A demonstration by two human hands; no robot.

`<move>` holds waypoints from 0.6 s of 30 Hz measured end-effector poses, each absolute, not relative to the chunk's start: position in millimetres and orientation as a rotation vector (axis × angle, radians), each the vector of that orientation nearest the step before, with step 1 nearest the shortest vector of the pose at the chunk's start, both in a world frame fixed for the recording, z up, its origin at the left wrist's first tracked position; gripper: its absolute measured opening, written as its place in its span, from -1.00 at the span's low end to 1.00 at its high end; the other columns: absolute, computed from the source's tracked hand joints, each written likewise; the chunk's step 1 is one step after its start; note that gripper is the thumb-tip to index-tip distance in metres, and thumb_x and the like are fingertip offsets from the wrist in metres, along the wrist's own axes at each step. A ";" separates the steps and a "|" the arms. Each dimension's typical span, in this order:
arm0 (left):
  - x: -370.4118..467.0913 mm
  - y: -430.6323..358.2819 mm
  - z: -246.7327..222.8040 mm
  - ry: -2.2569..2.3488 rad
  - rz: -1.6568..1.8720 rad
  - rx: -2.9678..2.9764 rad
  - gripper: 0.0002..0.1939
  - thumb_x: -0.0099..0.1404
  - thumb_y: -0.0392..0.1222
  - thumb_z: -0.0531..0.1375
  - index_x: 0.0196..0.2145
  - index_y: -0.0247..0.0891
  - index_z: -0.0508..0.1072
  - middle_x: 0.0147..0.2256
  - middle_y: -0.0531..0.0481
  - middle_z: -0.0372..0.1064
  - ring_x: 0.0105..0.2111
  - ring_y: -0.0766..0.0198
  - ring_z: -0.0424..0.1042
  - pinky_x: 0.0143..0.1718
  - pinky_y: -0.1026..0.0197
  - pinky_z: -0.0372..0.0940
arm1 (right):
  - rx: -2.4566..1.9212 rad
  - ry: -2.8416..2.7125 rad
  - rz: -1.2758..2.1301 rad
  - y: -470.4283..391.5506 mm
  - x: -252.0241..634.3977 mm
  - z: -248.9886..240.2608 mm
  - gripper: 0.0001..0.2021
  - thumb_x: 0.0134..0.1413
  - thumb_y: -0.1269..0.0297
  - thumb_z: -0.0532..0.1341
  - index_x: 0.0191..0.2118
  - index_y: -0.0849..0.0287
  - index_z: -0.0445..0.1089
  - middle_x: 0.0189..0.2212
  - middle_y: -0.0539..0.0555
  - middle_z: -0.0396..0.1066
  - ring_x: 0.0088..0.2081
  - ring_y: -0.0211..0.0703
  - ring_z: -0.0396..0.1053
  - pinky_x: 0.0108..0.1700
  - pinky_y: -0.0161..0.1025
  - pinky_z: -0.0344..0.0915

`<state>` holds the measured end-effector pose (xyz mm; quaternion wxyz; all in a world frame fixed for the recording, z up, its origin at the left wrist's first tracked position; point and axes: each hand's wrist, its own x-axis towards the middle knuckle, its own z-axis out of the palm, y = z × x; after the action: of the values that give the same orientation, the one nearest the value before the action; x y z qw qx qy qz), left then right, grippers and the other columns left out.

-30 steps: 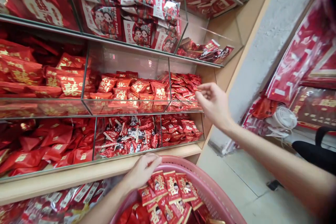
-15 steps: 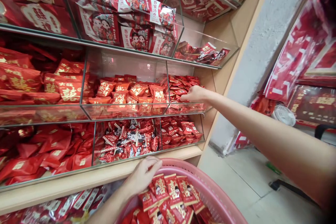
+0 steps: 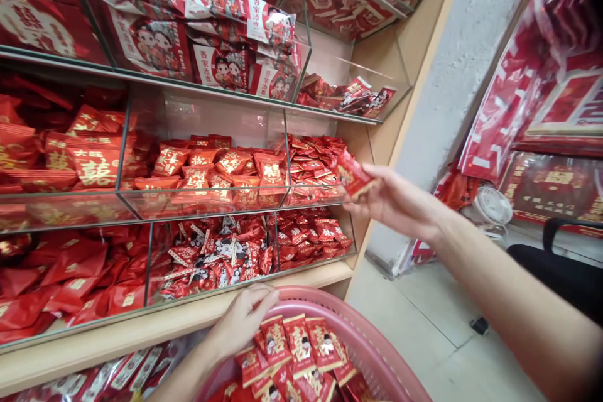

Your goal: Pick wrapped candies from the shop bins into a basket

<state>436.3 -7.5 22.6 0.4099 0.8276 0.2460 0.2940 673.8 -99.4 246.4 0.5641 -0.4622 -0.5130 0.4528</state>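
Observation:
My right hand [image 3: 389, 198] holds a small red packet with gold print [image 3: 353, 177] between thumb and fingers, just in front of the right-hand compartment of the middle shelf. Behind it, that compartment holds a heap of similar small red packets [image 3: 311, 160]. My left hand [image 3: 247, 314] is closed over the far left rim of a pink plastic basket [image 3: 377, 339], its fingertips partly hidden. Inside the basket lie several red and gold packets [image 3: 299, 342] printed with a large character. The basket stands against the shelf's lower wooden edge.
Clear dividers split the shelves into bins of red sweets bags [image 3: 94, 163], orange-red packets [image 3: 230, 166] and red-and-white bags [image 3: 221, 66]. A glass lip [image 3: 202, 201] fronts the middle shelf. To the right are a grey wall [image 3: 452, 75], a white fan [image 3: 490, 206] and a black chair [image 3: 556, 270].
My right hand has drawn back from the right-hand compartment and turned, with a red packet now showing in its fingers. My left hand stays on the basket rim. The view has shifted slightly right.

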 end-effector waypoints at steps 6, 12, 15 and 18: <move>437.6 -8.0 24.6 0.623 0.742 2.109 -0.59 0.34 0.01 -0.03 -0.42 -0.29 0.47 -0.27 -0.03 0.44 -0.23 0.25 0.35 -0.11 0.26 0.19 | -1.334 -1.291 0.760 -125.9 643.1 150.9 -0.67 0.07 0.04 0.18 -0.12 0.12 0.29 -0.23 0.11 0.43 -0.21 -0.10 0.38 -0.17 -0.12 0.31; 437.2 -9.4 27.7 0.649 0.728 2.092 -0.56 0.34 0.04 -0.05 -0.40 -0.30 0.47 -0.32 -0.03 0.43 -0.28 0.26 0.36 -0.17 0.26 0.21 | -1.537 -1.783 -0.448 -135.3 627.5 94.3 -0.65 0.10 0.20 0.18 0.01 0.16 0.22 -0.20 0.15 0.40 -0.20 -0.01 0.30 -0.14 -0.03 0.20; 437.4 -10.0 28.6 0.653 0.724 2.048 -0.53 0.35 0.06 -0.06 -0.37 -0.29 0.50 -0.27 -0.04 0.46 -0.24 0.23 0.38 -0.13 0.24 0.22 | -1.577 -1.889 -0.542 -136.9 624.1 80.9 -0.63 0.14 0.24 0.16 0.05 0.19 0.18 -0.21 0.15 0.39 -0.22 -0.01 0.28 -0.15 -0.05 0.18; 438.2 -10.4 28.0 0.634 0.715 1.989 -0.51 0.36 0.06 -0.09 -0.32 -0.28 0.53 -0.23 -0.03 0.48 -0.20 0.22 0.40 -0.09 0.22 0.22 | -1.638 -1.927 -0.473 -139.6 615.4 67.0 -0.64 0.15 0.23 0.15 0.04 0.20 0.17 -0.25 0.15 0.38 -0.23 0.00 0.26 -0.17 -0.07 0.18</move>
<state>438.2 -10.4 28.0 0.4508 0.8046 0.2563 0.2894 615.4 -139.6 67.0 0.2804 -0.6110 -0.7189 -0.1765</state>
